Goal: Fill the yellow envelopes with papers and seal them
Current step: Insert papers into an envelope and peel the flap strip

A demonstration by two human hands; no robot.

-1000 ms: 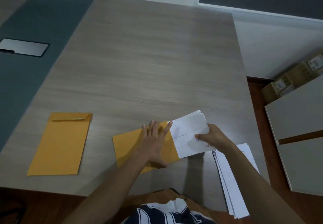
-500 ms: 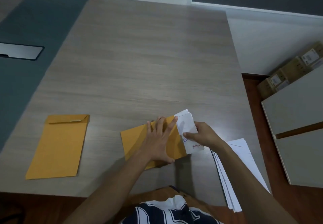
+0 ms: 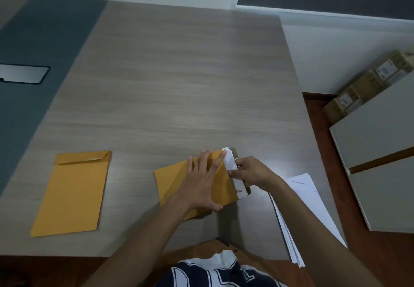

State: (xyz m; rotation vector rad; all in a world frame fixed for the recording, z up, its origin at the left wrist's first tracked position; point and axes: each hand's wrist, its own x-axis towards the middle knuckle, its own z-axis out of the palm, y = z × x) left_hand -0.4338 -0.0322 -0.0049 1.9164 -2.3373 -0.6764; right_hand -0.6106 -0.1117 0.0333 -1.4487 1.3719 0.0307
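Two yellow envelopes on bench [image 3: 179,89]: spare envelope [image 3: 71,192] left, working envelope [image 3: 177,181] centre. Left hand [image 3: 201,181] flat, pressing it. Right hand [image 3: 251,172] pinches paper bundle [image 3: 233,172] at mouth. Paper light, floppy; grip trailing edge.

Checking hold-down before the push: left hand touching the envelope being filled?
Touching. Head view shows the left hand lying flat on the yellow envelope, fingers spread across its face, no gap visible.
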